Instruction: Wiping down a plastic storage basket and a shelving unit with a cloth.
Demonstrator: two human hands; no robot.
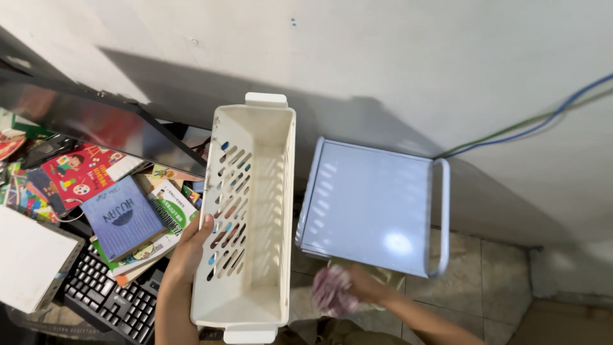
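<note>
The pale metal shelf (373, 204) is seen just right of the long cream basket (250, 211), whose long axis runs away from the person, clasped by the left hand (186, 255), while a crumpled cloth (332, 291) is gripped by the right hand (367, 286).

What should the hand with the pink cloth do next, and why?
Probably lift the cloth onto the pale blue shelf top: the right hand holds it bunched just below the shelf's front edge, while the left hand steadies the empty white basket.
</note>
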